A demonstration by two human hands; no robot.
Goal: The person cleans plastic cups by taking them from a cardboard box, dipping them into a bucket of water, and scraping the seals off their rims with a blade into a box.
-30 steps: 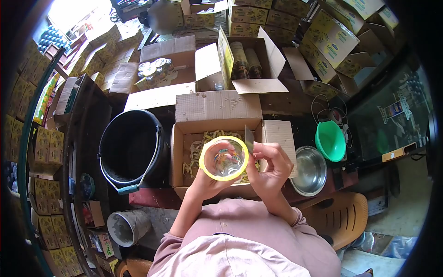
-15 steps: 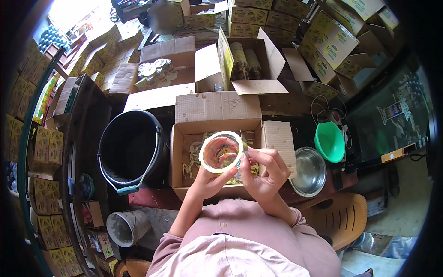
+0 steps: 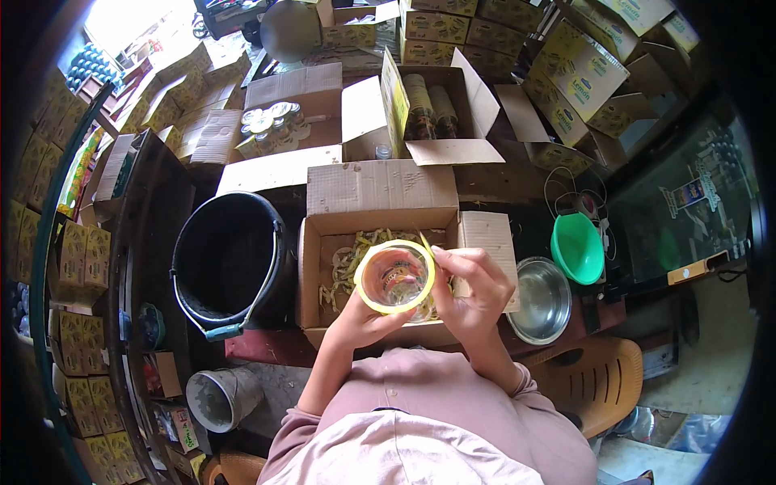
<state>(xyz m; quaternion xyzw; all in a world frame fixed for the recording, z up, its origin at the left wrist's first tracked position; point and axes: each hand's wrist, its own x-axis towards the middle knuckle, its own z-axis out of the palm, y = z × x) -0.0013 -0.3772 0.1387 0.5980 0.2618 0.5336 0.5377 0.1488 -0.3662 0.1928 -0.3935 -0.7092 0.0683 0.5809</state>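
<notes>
Held up over an open cardboard box is a clear plastic cup (image 3: 395,277) with a yellow rim, its mouth facing the camera. My left hand (image 3: 364,322) is wrapped round the cup's lower left side. At the cup's right edge, my right hand (image 3: 471,293) pinches a thin flat blade-like piece (image 3: 426,242) that touches the rim. Beneath the cup, the cardboard box (image 3: 312,279) holds many curled yellow-green strips (image 3: 349,256).
To the left stands a black bucket (image 3: 230,267) with a handle. On the right are a steel bowl (image 3: 543,299) and a green bowl (image 3: 578,249). Behind are open cartons, one with lidded cups (image 3: 271,121), another with stacked cups (image 3: 419,105). A grey bucket (image 3: 218,400) is lower left.
The cup tilted toward the right hand and has turned back, its rim now showing yellow again. The flat piece has shifted its angle at the rim, and my right hand has moved slightly up.
</notes>
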